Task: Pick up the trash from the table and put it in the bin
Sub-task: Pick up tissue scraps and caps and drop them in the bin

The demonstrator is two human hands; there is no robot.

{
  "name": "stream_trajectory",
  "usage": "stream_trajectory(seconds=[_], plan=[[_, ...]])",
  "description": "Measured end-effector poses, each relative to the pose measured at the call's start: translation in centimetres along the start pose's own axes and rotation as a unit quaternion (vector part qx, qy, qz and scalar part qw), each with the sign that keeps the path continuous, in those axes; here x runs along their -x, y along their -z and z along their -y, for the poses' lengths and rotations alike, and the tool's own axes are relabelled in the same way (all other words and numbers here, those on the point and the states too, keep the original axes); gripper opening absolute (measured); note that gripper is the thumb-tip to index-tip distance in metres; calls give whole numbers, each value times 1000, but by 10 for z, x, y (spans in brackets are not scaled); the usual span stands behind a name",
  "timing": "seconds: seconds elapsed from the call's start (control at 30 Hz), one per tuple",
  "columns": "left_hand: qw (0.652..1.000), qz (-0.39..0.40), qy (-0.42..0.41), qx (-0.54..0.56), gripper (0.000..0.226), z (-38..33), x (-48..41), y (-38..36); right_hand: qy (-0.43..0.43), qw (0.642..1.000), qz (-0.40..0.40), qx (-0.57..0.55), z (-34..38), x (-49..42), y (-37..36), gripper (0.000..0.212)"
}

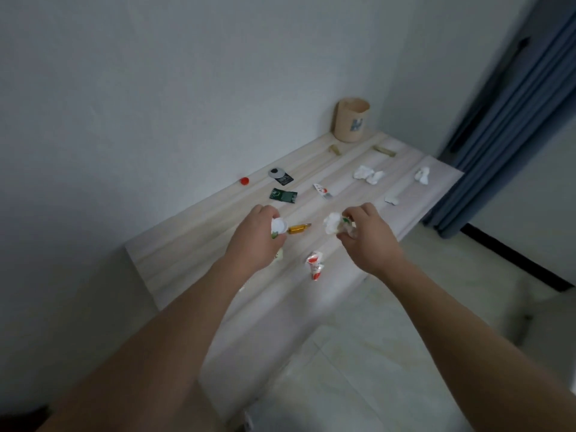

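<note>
Head view. A pale wood-grain table [193,241] stands against a grey wall, running toward a corner beside a blue curtain [511,126]. At its far end stands a tan cylindrical bin [351,120] bearing a blue mark, upright and touching the wall.

The left hand [254,236] is held over the near half of the table, fingers closed around a small white cup-like piece of trash with a green mark [278,227]. The right hand [369,235] is beside it, fingers closed on a crumpled white tissue with a clear wrapper [335,224]; the image is blurred, so the exact contents cannot be resolved.

Loose items on the table: a gold candy wrapper [298,228] between the two hands; a crumpled red-and-white wrapper [315,264] near the front edge; a dark green packet [283,195]; a black packet with a silver round disc [280,175]; a red bottle cap [244,181] near the wall; a red-and-white sachet [323,191]; white tissue wads [368,174] and [422,175] further along; two olive-coloured sticks [385,150] near the bin.
</note>
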State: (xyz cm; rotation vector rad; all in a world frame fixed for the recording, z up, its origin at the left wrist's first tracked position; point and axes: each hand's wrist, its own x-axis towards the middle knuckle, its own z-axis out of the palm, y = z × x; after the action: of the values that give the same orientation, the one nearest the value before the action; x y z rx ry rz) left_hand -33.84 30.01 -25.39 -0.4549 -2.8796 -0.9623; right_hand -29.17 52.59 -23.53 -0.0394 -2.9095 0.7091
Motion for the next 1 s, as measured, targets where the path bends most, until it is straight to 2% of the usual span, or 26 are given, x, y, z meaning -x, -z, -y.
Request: stream_trajectory(seconds=[0.3,0.5,0.73,1.0], plan=[[998,13,-67,0,32,-149,5,-68,-58,997,-55,6,-115,73,108,42],[992,23,-123,-6,32,-218,-23,-99,-87,992,-91,9,-172,85,154,41],[989,34,-142,17,34,-252,-81,-145,-109,989,-102,20,-230,55,177,35],[988,44,-144,37,33,-266,-194,-205,-126,986,-104,35,-298,-34,197,34]])
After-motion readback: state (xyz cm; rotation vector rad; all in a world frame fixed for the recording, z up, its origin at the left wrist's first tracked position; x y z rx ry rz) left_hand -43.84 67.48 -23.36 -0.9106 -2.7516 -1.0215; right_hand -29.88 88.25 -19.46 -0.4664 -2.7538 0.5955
